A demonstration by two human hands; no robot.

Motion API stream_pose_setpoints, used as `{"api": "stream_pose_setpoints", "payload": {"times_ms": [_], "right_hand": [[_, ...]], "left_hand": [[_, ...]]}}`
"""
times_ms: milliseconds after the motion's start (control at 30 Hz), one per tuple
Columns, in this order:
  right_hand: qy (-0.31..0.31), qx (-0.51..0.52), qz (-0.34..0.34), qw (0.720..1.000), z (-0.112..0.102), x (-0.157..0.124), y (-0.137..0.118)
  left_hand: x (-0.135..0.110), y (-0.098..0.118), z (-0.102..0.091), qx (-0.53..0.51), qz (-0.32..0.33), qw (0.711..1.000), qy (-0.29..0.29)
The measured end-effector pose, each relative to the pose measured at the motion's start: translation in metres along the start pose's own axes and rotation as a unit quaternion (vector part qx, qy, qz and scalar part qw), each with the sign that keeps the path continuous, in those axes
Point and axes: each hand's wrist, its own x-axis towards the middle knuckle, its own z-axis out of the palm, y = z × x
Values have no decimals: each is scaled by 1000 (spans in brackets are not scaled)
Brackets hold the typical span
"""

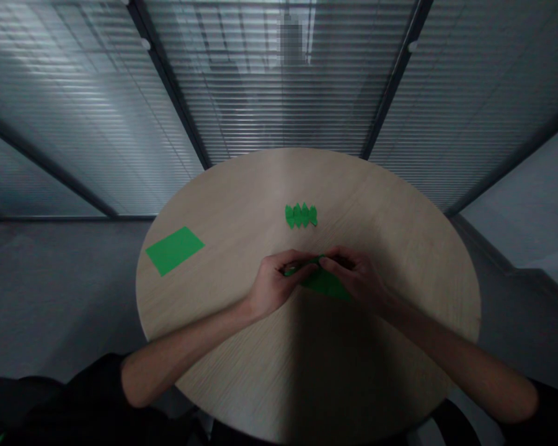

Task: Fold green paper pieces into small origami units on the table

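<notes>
Both my hands pinch the upper edge of a green sheet of paper (326,284) near the middle of the table. My left hand (279,279) is closed on its left part, thumb and fingertips pressed together. From the other side my right hand (359,275) grips the same edge, so the fingertips of the two hands almost meet. The hands cover much of the sheet. Just beyond them lies a small folded green paper piece (301,215) with a row of pointed tips.
A flat green paper sheet (175,250) lies at the left side of the round wooden table (242,365). Behind the table stand glass panels with blinds (279,105) and dark frames. My shadow falls across the table's near part.
</notes>
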Motion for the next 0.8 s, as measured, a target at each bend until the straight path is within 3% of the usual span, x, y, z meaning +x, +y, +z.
{"api": "stream_pose_setpoints", "payload": {"times_ms": [300, 500, 800], "right_hand": [[15, -28, -11, 999, -1, 0, 0], [45, -25, -17, 999, -2, 1, 2], [78, -35, -30, 996, -6, 2, 0]], "left_hand": [[0, -1, 2, -3, -8, 1000, -4], [1, -1, 3, -55, -108, 991, -55], [6, -2, -7, -97, -160, 978, -92]]}}
